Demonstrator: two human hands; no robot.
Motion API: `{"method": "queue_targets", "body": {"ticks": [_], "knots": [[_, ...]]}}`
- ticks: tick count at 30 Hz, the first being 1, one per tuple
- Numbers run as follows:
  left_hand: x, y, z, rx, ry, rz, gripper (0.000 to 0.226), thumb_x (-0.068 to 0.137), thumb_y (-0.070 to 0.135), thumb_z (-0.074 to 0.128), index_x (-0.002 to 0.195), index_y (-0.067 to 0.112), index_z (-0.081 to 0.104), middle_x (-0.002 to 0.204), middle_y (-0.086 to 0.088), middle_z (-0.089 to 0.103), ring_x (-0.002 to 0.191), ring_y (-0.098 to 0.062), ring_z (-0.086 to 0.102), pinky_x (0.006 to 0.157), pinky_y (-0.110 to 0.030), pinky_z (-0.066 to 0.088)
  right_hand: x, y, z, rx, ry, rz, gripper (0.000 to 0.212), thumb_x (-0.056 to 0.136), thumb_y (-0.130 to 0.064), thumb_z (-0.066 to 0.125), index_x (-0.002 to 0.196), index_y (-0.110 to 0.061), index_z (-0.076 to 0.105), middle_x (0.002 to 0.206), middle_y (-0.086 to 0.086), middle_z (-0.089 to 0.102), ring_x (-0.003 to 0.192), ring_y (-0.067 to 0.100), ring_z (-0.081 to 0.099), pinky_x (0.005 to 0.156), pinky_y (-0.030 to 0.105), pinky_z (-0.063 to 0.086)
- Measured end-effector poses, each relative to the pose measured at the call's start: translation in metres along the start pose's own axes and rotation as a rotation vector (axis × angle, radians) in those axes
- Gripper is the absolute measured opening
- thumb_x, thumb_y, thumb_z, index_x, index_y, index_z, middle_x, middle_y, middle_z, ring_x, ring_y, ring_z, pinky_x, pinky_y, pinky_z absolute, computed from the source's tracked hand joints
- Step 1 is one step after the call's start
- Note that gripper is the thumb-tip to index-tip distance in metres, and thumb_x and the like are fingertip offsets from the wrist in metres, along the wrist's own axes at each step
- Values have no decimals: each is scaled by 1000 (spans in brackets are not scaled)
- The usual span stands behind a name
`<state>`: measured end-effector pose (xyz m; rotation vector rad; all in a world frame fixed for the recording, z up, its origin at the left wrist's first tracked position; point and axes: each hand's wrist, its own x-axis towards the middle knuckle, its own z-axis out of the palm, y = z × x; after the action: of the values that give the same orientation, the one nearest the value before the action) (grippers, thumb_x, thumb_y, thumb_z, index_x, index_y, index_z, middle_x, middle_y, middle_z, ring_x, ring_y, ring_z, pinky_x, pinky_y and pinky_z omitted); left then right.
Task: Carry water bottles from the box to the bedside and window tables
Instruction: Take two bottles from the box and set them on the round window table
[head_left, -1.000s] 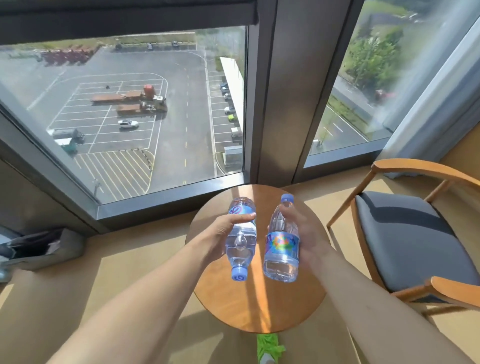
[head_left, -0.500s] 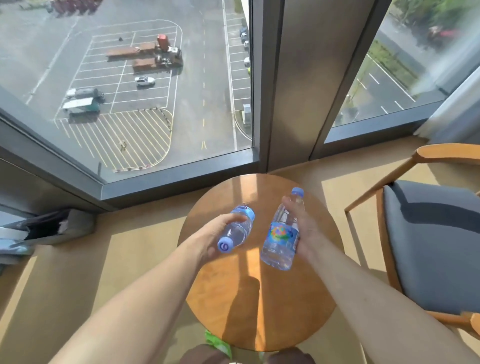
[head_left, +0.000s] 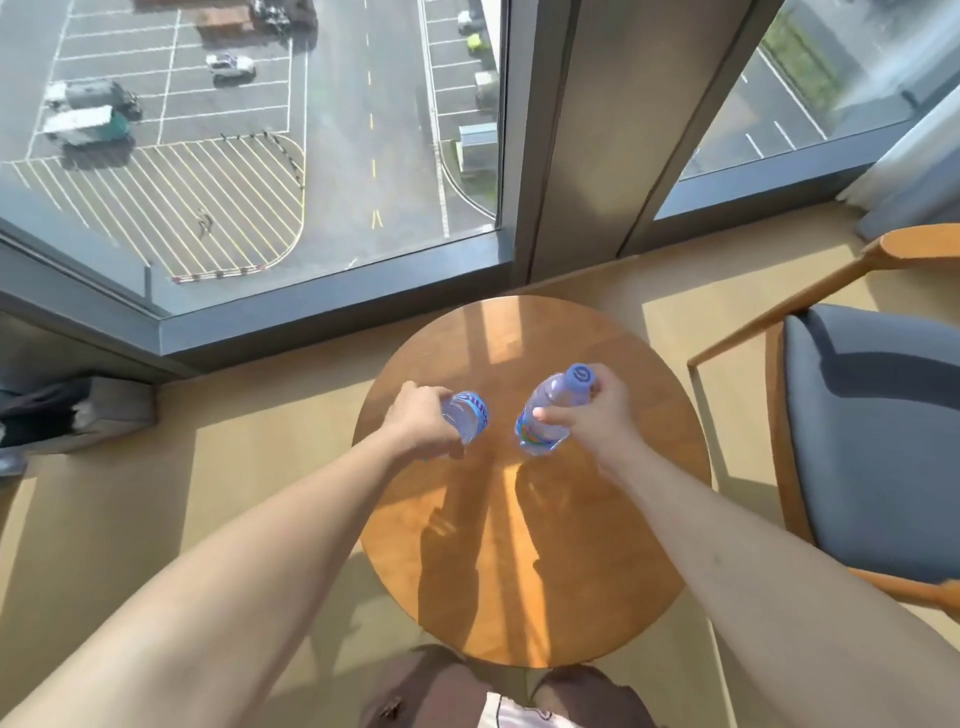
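Bottles are in both my hands, held over the round tabletop (head_left: 571, 597) by the window so I can set them down side by side. My left hand (head_left: 423, 423) wraps around the left bottle (head_left: 470, 418) from above, hiding its cap, so I cannot tell which way up it is. My right hand (head_left: 592, 415) grips the right bottle (head_left: 550, 410) around its body, cap tilted up and away. Both arms reach forward, wrists bent down; whether either base touches the wood, I cannot tell.
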<state>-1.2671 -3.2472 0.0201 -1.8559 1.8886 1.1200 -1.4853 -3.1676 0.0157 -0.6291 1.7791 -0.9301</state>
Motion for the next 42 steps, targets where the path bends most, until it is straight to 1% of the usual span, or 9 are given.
{"method": "queue_targets", "body": {"ticks": [5, 10, 13, 17, 22, 27, 35, 39, 42], "knots": [[19, -14, -1, 138, 98, 77, 61, 62, 17, 85, 117, 21, 58, 106, -7, 65, 92, -30, 62, 69, -34, 55, 18, 3, 18, -269, 36, -4, 62, 56, 6, 90, 109, -21, 72, 114, 5, 74, 106, 24, 69, 96, 37, 54], [32, -23, -2, 247, 100, 266, 50, 72, 13, 76, 119, 22, 66, 113, -7, 66, 104, -33, 64, 77, -36, 54, 31, -5, 26, -440, -68, -40, 56, 70, 12, 77, 115, -21, 76, 112, 1, 75, 104, 15, 68, 79, 11, 43], [39, -21, -5, 263, 100, 375, 52, 77, 3, 74, 126, 19, 69, 127, -4, 61, 115, -31, 60, 92, -41, 55, 37, -10, 34, -508, -124, -80, 51, 77, 14, 61, 114, -17, 77, 112, 3, 75, 102, 14, 65, 76, 9, 40], [41, -18, -5, 193, 125, 470, 54, 75, -3, 70, 125, 17, 66, 124, -4, 65, 113, -30, 61, 89, -40, 54, 43, -11, 40, -549, -171, -114, 52, 81, 14, 54, 118, -14, 75, 121, 5, 73, 113, 19, 65, 90, 16, 44], [44, -27, 0, 67, 155, 445, 70, 70, -4, 76, 135, 18, 58, 133, -4, 65, 122, -29, 59, 98, -41, 53, 45, -7, 45, -667, -242, -85, 67, 77, 1, 77, 138, -21, 63, 132, 2, 68, 125, 22, 61, 106, 30, 45], [44, -31, 4, -64, 257, 367, 69, 68, -5, 74, 129, 23, 57, 124, -3, 68, 113, -30, 62, 91, -38, 54, 44, -3, 54, -719, -122, -129, 75, 65, -32, 96, 131, -17, 63, 124, 7, 64, 116, 24, 60, 93, 27, 42], [55, -24, 2, -85, 243, 415, 58, 68, -8, 75, 116, 22, 65, 114, 2, 66, 106, -24, 60, 87, -35, 54, 50, -1, 52, -461, -16, -78, 66, 61, -11, 97, 122, -14, 72, 113, 6, 75, 105, 23, 70, 100, 35, 53], [62, -26, 2, -91, 264, 428, 58, 69, -3, 82, 117, 25, 65, 114, 7, 55, 101, -14, 51, 80, -24, 43, 52, -5, 52, -552, -74, -127, 63, 65, -14, 95, 124, -22, 72, 116, 2, 74, 107, 20, 68, 99, 28, 50], [59, -25, 7, -150, 271, 395, 61, 67, 6, 88, 118, 25, 62, 111, 9, 58, 104, -17, 59, 83, -27, 52, 54, -8, 54, -595, -88, -128, 62, 67, -18, 94, 124, -24, 72, 117, 1, 74, 108, 19, 67, 99, 27, 50]]}}
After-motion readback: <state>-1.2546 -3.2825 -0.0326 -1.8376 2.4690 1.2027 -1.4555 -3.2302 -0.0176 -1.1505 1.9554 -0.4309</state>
